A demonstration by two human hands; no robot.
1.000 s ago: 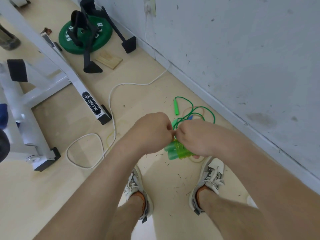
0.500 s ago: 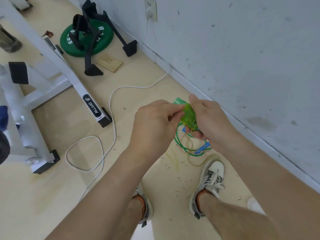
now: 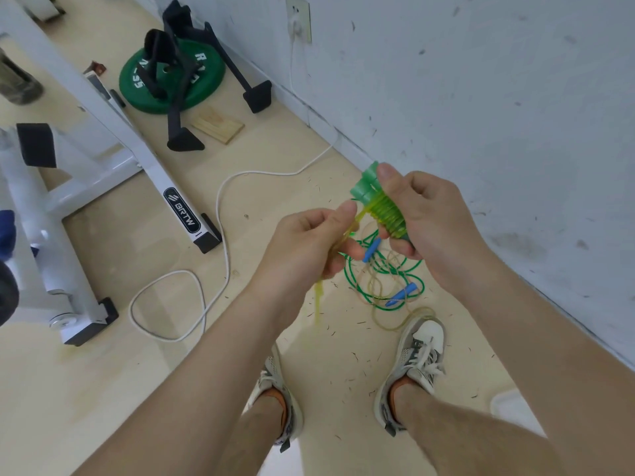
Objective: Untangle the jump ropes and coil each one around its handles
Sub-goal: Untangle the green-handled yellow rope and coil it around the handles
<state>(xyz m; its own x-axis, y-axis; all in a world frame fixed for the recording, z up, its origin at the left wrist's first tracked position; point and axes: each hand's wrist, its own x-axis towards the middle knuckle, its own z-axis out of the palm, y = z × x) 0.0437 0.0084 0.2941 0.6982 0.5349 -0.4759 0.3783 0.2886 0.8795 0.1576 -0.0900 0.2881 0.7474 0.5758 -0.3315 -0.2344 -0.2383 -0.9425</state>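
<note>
The right hand (image 3: 434, 228) grips the paired green handles (image 3: 364, 185), with the yellow rope (image 3: 388, 214) wound around them. The left hand (image 3: 309, 245), now pulled apart from it, pinches the loose tail. One coil looks nearly finished, while the green rope (image 3: 350, 283) lies tangled on the floor (image 3: 275, 159) below.

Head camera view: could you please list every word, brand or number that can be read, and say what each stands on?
"BRTW": on the black label of the white equipment frame.
Green weight plate: white lettering and digits, partly hidden by the black straps lying on it and too blurred to read with certainty.
No other text is legible.
</note>
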